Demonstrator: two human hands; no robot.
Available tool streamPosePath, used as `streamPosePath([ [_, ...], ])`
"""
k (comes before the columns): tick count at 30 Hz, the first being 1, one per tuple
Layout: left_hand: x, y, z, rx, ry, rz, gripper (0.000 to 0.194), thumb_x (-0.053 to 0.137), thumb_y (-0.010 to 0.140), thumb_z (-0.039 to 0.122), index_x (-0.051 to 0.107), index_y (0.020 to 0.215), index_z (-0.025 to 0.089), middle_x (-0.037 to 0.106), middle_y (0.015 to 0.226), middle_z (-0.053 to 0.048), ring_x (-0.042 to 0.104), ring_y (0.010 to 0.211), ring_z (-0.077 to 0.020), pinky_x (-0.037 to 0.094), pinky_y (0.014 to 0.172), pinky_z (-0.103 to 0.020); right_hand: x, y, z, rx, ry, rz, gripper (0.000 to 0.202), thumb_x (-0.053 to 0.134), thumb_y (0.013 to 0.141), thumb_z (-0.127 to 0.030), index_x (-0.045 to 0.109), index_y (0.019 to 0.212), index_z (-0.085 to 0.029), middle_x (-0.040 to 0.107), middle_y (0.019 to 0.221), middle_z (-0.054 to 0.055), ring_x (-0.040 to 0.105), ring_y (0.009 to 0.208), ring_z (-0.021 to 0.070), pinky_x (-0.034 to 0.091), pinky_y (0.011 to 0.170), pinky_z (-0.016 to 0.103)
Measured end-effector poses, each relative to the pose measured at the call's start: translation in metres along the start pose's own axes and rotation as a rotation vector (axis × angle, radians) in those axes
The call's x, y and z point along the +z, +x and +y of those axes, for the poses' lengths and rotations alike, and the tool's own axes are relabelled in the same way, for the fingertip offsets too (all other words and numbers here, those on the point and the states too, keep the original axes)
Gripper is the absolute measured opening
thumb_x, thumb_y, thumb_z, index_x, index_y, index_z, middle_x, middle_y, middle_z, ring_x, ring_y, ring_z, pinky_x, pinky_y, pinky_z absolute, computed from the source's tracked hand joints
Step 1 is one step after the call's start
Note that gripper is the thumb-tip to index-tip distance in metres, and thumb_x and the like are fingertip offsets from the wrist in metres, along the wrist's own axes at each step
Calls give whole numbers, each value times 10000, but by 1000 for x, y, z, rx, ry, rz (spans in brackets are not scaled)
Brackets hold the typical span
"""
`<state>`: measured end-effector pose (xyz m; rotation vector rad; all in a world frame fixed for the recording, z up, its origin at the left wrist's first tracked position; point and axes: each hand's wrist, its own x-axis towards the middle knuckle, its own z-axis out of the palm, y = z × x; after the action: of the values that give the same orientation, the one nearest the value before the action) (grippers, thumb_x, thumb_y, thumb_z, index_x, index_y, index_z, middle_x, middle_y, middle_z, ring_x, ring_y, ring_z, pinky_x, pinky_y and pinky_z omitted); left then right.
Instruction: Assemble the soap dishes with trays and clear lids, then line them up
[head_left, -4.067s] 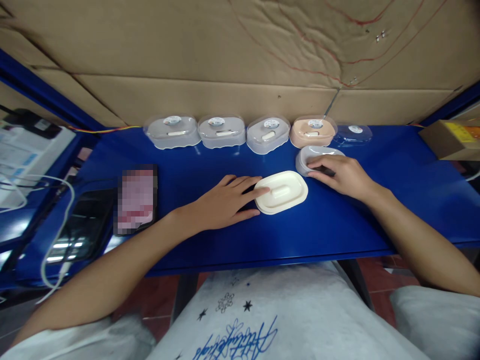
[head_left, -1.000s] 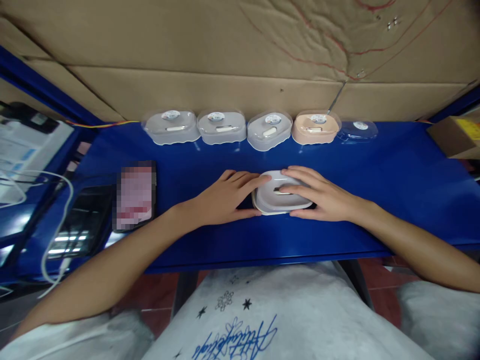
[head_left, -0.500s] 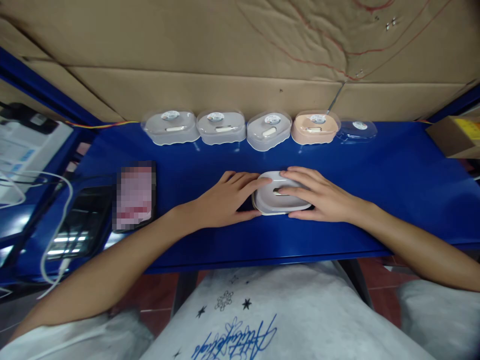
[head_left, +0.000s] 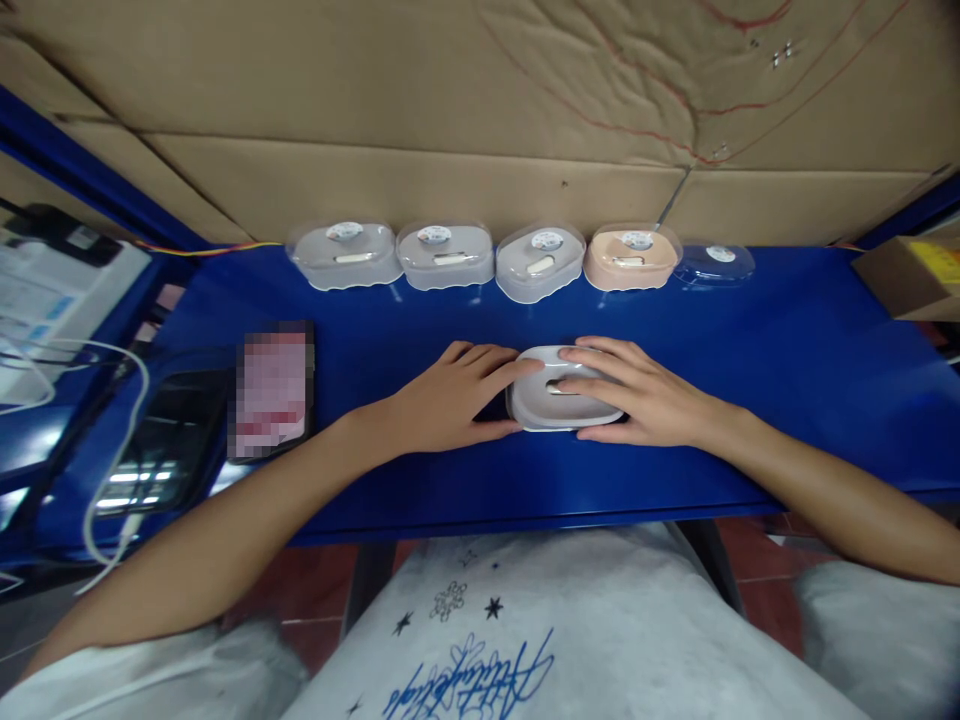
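A pale grey oval plastic box [head_left: 551, 405] lies on the blue table in front of me, with a small light-and-dark piece at the middle of its top. My left hand [head_left: 457, 398] grips the left end, one digit reaching over the upper rim and another low at the near side. At the right end, my right hand [head_left: 649, 395] holds the box with its fingers across the top and a digit along the near edge. The fingers hide much of the right end.
Along the back stand several boxes with clear lids: grey ones [head_left: 442, 270] and a peach one [head_left: 628, 272]. To their right lies a loose clear lid [head_left: 716, 266]. At left are a phone [head_left: 271, 395], a dark-topped device [head_left: 165, 440] and a white cable [head_left: 94, 500]. A cardboard box [head_left: 907, 285] sits at right.
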<state>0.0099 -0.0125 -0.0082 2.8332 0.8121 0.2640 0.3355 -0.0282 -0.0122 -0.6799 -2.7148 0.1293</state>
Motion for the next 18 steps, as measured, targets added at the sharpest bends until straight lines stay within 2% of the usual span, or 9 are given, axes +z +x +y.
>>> streamPosePath([
  [7, 1, 0, -1, -6, 36, -9, 683, 659, 1052, 513, 439, 1611, 188, 581, 1550, -205, 556, 1421, -378, 409, 1176, -545, -2, 3, 1, 44, 81, -42, 547, 699, 1022, -488, 603, 1501, -240, 515, 1653, 161, 416, 1566, 382, 452, 1239, 628],
  [14, 4, -1, -2, 0, 32, -12, 685, 572, 1087, 555, 418, 1650, 195, 481, 1660, -212, 518, 1473, -398, 408, 1180, -577, 1, 2, 6, 47, 125, -32, 607, 743, 992, -484, 591, 1527, -240, 519, 1649, 158, 404, 1571, 379, 445, 1249, 619],
  [18, 4, -1, -3, -14, 32, -34, 703, 571, 1083, 570, 415, 1659, 199, 490, 1653, -212, 515, 1473, -400, 392, 1196, -575, 2, 2, 7, 59, 129, -43, 615, 736, 997, -492, 578, 1544, -260, 514, 1658, 146, 398, 1584, 367, 427, 1263, 609],
])
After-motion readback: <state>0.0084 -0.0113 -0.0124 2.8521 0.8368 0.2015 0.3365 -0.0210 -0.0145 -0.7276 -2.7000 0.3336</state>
